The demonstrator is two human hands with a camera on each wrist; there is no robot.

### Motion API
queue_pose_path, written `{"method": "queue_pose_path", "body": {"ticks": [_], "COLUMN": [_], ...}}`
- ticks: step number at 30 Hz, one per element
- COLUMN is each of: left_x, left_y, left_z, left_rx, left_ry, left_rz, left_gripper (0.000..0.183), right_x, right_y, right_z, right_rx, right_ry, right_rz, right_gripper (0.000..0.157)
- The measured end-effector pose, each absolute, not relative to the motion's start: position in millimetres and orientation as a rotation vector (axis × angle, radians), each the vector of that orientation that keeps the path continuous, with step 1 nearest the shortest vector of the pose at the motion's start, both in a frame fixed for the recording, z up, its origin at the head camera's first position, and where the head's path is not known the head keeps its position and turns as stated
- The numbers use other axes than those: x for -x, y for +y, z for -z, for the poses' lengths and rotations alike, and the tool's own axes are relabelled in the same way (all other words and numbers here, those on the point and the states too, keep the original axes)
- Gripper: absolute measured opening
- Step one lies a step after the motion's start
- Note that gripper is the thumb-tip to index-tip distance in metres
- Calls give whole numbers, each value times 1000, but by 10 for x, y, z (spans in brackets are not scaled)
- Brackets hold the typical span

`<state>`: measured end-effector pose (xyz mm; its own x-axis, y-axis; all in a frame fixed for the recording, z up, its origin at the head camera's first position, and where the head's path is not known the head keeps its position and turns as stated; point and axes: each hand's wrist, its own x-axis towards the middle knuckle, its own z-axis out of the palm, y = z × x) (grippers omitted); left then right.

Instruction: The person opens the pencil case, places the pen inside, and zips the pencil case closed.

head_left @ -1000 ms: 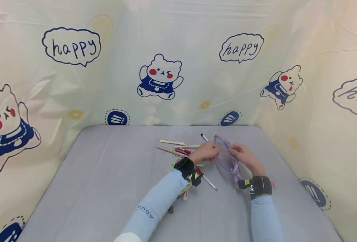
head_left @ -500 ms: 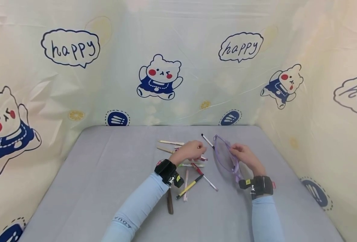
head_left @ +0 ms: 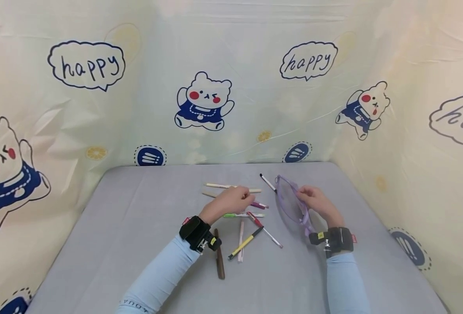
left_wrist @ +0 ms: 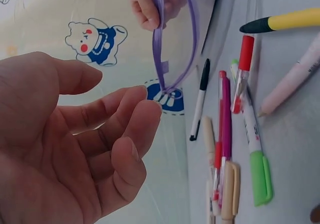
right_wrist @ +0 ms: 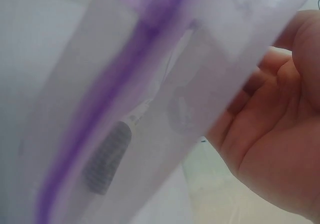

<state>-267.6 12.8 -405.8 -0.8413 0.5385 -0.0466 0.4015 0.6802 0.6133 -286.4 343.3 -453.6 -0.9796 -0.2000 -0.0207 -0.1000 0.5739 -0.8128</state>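
The left hand [head_left: 233, 201] had moved away from the purple-trimmed pouch [head_left: 292, 203] and back over the loose pens [head_left: 244, 215], while the right hand [head_left: 315, 200] stayed put. The left fingers were loosely bent, thumb well apart, holding nothing. The right fingers pinched the pouch's edge; their tips were hidden in the right wrist view. The pouch stood parted at the right of the desk [head_left: 168, 244], beside a black-and-white pen [head_left: 268, 183]. It looked light, thin and floppy, probably best held by its trim; the pens seemed stiff, slick and apt to roll, best pinched mid-barrel.
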Motion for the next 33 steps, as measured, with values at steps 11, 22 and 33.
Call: {"method": "queue_pose_path", "body": {"ticks": [11, 22, 33], "left_x": [2415, 2362, 2189], "left_y": [-414, -634, -576], "left_z": [4235, 4416, 4564], "left_rx": [-589, -492, -492], "left_ry": [2730, 2705, 2684], "left_rz": [-780, -770, -637], "left_gripper": [26, 22, 44], "right_x": [2909, 2919, 2777], "right_y": [3355, 3388, 3278], "right_z": [4530, 4570, 4308], "right_rx": [273, 249, 263], "right_ry": [2665, 2685, 2643], "right_rz": [1381, 1394, 1404], "right_gripper": [31, 29, 26]}}
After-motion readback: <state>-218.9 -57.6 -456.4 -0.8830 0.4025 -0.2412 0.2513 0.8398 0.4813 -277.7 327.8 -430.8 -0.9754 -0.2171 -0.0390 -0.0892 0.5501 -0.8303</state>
